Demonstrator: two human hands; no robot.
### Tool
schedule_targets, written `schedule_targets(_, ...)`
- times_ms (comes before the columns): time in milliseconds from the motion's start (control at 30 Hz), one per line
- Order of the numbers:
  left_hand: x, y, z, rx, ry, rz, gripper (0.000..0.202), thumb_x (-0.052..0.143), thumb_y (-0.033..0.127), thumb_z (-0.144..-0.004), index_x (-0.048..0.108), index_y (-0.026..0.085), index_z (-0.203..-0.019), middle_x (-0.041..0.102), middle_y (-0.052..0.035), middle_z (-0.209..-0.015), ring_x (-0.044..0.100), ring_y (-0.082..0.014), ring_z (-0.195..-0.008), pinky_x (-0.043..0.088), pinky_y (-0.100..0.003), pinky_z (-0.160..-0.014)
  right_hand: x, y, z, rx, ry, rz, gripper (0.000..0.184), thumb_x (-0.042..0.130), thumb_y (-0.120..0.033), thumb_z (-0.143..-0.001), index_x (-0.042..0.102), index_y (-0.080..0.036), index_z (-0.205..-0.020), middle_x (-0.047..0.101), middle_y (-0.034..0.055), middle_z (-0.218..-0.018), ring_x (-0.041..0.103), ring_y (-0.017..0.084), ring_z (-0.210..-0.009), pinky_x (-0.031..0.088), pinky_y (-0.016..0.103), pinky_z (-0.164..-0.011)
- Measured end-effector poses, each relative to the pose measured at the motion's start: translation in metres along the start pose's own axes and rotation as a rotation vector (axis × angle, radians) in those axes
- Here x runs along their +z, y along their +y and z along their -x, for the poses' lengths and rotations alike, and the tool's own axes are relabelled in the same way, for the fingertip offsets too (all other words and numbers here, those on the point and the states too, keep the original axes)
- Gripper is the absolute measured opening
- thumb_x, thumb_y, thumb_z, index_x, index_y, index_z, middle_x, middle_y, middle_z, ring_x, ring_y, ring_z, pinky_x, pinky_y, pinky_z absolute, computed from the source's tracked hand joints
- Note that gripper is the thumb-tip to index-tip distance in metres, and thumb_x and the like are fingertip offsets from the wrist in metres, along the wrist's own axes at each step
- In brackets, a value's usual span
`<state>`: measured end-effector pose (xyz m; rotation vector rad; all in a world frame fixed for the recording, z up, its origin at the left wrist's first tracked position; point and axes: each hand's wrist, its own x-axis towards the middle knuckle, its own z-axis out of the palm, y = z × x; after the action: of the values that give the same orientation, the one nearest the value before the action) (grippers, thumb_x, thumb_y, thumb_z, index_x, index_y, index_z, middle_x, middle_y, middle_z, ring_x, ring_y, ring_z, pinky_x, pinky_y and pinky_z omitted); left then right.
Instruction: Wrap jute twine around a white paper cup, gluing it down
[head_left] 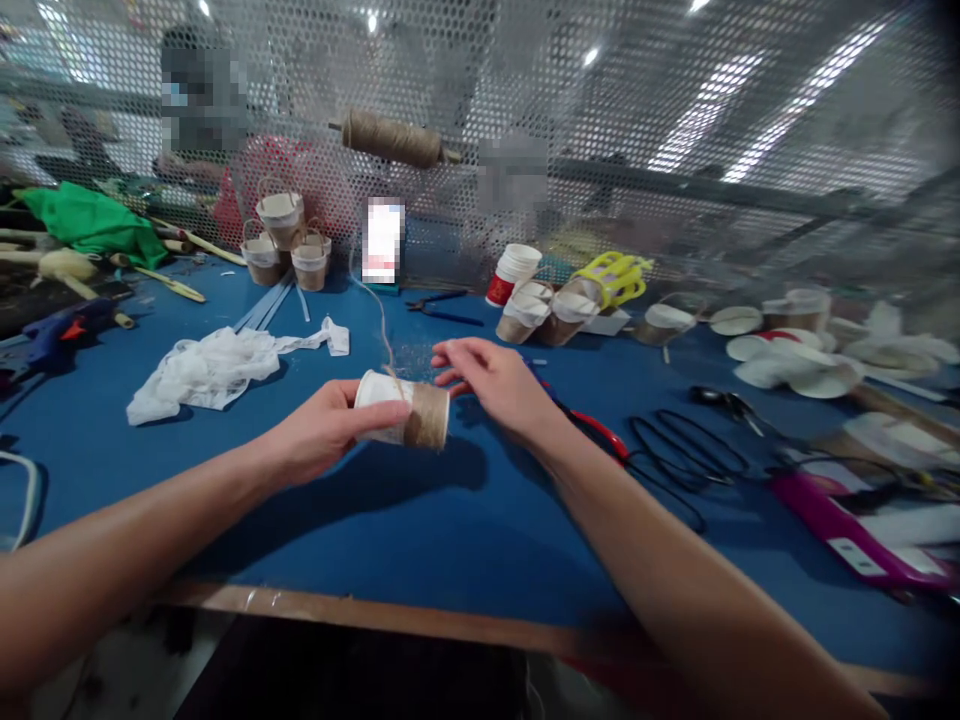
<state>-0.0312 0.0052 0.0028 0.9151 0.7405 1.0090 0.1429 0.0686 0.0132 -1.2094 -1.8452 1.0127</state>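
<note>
My left hand point(322, 428) grips a white paper cup point(384, 405) held on its side above the blue table point(420, 540). Brown twine point(429, 415) is wound round the cup's right end. A strand of that twine point(380, 320) rises from the cup toward a twine spool point(394, 138) mounted on the mesh screen. My right hand point(496, 385) hovers just right of the cup, fingers stretched out and apart, touching nothing I can make out.
Twine-wrapped cup baskets point(285, 235) stand at the back left, more cups point(541, 305) at the back centre. White cloth point(214, 365) lies left. Scissors point(600, 430), black cable point(675, 455) and a pink tool point(847, 520) lie right. A person sits behind the mesh.
</note>
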Motion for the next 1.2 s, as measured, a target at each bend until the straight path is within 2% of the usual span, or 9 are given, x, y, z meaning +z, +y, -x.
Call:
schedule_targets(167,-0.001,-0.008,-0.006,0.053,0.109,0.007,0.012,0.068,0.023,-0.068,0.068,0.012,-0.072,0.066,-0.0006,-0.068,0.056,-0.0084,-0.061,0.041,-0.020,-0.062,0.003,-0.013,0.035,-0.182,-0.047,0.106,0.026,0.048,-0.036,-0.081,0.059,-0.016,-0.094,0.063,0.0057,-0.091,0.058,0.015,-0.081,0.048,0.028,-0.069)
schedule_targets(300,-0.001,-0.010,-0.006,0.042,0.125,-0.045,0.013,0.066,0.024,-0.069,0.067,0.011,-0.071,0.065,-0.0004,-0.065,0.054,-0.0081,-0.058,0.039,-0.020,-0.060,0.010,-0.009,0.045,-0.173,-0.075,0.119,0.026,0.049,-0.033,-0.081,0.058,-0.016,-0.098,0.063,0.0059,-0.094,0.058,0.014,-0.081,0.048,0.028,-0.070)
schedule_targets(467,-0.002,-0.011,-0.006,0.027,0.154,-0.082,0.014,0.064,0.025,-0.070,0.068,0.012,-0.072,0.066,-0.0005,-0.067,0.055,-0.0083,-0.062,0.039,-0.020,-0.063,-0.020,0.002,0.028,-0.162,0.004,0.214,0.035,0.043,-0.042,-0.082,0.058,-0.015,-0.098,0.064,0.0069,-0.092,0.059,0.016,-0.080,0.047,0.030,-0.070)
schedule_targets(567,-0.003,-0.013,-0.007,0.037,0.181,-0.152,0.018,0.063,0.029,-0.071,0.068,0.013,-0.078,0.067,-0.0017,-0.071,0.056,-0.0104,-0.068,0.039,-0.022,-0.069,-0.055,0.011,0.010,0.020,0.296,0.619,0.035,0.041,-0.039,-0.083,0.060,-0.014,-0.097,0.064,0.0086,-0.086,0.058,0.018,-0.076,0.043,0.030,-0.066)
schedule_targets(667,-0.006,-0.016,-0.008,0.064,0.188,-0.270,0.022,0.061,0.033,-0.072,0.067,0.013,-0.079,0.065,-0.0020,-0.072,0.054,-0.0112,-0.067,0.039,-0.023,-0.068,-0.079,0.027,-0.007,0.267,0.261,0.830,0.028,0.047,-0.035,-0.078,0.064,-0.013,-0.077,0.063,0.0107,-0.073,0.057,0.022,-0.071,0.039,0.030,-0.057)
schedule_targets(800,-0.010,-0.018,-0.009,0.096,0.189,-0.408,0.025,0.058,0.037,-0.073,0.067,0.014,-0.079,0.064,-0.0016,-0.073,0.052,-0.0112,-0.065,0.038,-0.024,-0.065,-0.085,0.051,-0.021,0.378,0.089,0.800,0.022,0.063,-0.032,-0.063,0.055,-0.017,-0.049,0.056,0.0043,-0.051,0.053,0.018,-0.052,0.033,0.028,-0.048)
schedule_targets(933,-0.011,-0.017,-0.009,0.146,0.187,-0.478,0.027,0.055,0.038,-0.075,0.066,0.014,-0.078,0.063,-0.0018,-0.072,0.054,-0.0129,-0.068,0.040,-0.025,-0.067,-0.083,0.061,-0.026,0.435,0.093,0.717,0.021,0.064,-0.015,-0.057,0.048,-0.017,-0.042,0.048,0.0019,-0.042,0.051,0.018,-0.049,0.033,0.027,-0.046)
schedule_targets(1100,-0.013,-0.015,-0.009,0.187,0.205,-0.484,0.028,0.054,0.039,-0.075,0.066,0.013,-0.080,0.064,-0.0019,-0.072,0.056,-0.0141,-0.069,0.042,-0.026,-0.068,-0.080,0.045,-0.015,0.368,0.168,0.448,0.002,0.057,-0.014,-0.065,0.055,-0.015,-0.064,0.057,0.0031,-0.058,0.053,0.012,-0.051,0.042,0.024,-0.049)
schedule_targets(1200,-0.015,-0.016,-0.010,0.210,0.213,-0.512,0.029,0.054,0.040,-0.076,0.065,0.013,-0.078,0.064,-0.0024,-0.072,0.057,-0.0145,-0.070,0.043,-0.026,-0.069,-0.073,0.021,0.003,0.256,0.222,0.213,0.014,0.057,-0.023,-0.070,0.053,-0.018,-0.082,0.058,-0.0003,-0.070,0.054,0.008,-0.056,0.046,0.021,-0.054)
